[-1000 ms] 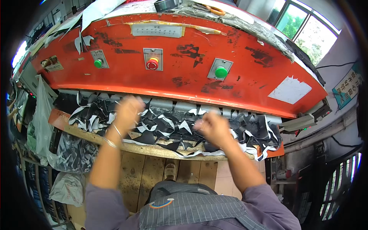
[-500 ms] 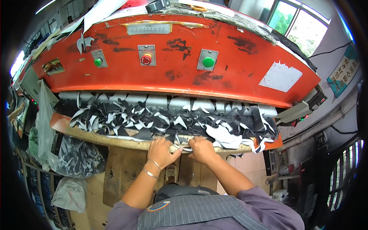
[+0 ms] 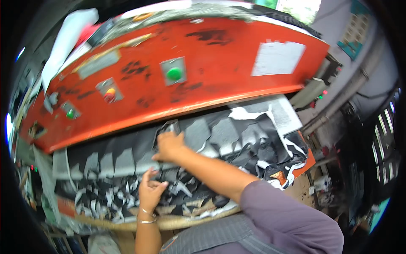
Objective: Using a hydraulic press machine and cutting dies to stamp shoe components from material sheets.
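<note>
My right hand (image 3: 170, 146) reaches far over the bed of the red press, its fingers closed on a dark metal-edged cutting die (image 3: 172, 125), partly hidden beneath it and blurred. The die rests on a black sheet (image 3: 127, 146) with a row of cut-out shapes along it, grey showing through the gaps. Nearer to me, my left hand (image 3: 151, 189) hovers above black and white offcuts (image 3: 114, 197), fingers apart with nothing in them. A silver bangle circles the left wrist.
The red press beam (image 3: 220, 63) spans the back, carrying green buttons (image 3: 174, 73) and a red one (image 3: 110, 95). Offcuts lie along the pale front edge (image 3: 177, 222) of the bed. Rolled white material (image 3: 69, 42) leans at upper left.
Both hands have left the front edge; the right went far forward onto the die, the left rose over the offcuts. The cut sheet now shows farther out from under the beam. My view has tilted.
</note>
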The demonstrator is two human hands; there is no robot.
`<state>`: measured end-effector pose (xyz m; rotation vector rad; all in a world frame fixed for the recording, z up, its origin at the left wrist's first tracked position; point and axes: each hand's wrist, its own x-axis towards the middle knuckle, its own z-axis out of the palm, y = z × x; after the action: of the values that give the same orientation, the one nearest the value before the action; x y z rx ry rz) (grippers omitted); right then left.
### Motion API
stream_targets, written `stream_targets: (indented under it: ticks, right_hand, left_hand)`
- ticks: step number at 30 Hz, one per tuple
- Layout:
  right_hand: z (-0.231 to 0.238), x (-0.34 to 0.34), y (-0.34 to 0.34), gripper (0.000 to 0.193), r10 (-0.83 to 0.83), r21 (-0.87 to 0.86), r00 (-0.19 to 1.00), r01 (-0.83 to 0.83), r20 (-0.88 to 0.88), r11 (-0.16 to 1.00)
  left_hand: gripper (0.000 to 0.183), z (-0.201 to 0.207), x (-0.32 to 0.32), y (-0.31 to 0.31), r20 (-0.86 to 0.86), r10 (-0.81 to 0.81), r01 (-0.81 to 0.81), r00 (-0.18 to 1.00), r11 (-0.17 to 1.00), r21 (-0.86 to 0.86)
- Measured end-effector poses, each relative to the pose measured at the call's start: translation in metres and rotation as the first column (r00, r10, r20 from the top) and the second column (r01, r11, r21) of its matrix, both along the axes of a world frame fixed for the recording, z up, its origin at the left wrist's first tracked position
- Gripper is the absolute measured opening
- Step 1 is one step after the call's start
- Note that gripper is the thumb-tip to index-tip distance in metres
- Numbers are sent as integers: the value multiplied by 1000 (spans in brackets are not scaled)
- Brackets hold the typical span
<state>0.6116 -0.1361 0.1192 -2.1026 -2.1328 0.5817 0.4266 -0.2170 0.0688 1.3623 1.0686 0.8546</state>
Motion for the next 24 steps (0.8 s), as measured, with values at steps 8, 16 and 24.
stream_targets:
  ticks: [8, 16, 24]
  right_hand:
    - [8, 46, 14, 74, 47, 47, 919, -30, -392, 998]
    - [-3, 91, -55, 77, -30, 58, 634, 119, -773, 991]
    - [37, 74, -65, 78, -135, 116, 929, 185, -346, 976]
  left_hand:
    - [96, 2, 67, 94, -28, -27, 28, 999, 999, 25]
    - [8, -32, 64, 63, -402, 232, 105, 886, 744, 660]
    - [32, -8, 46, -53, -413, -635, 755, 653, 588, 289]
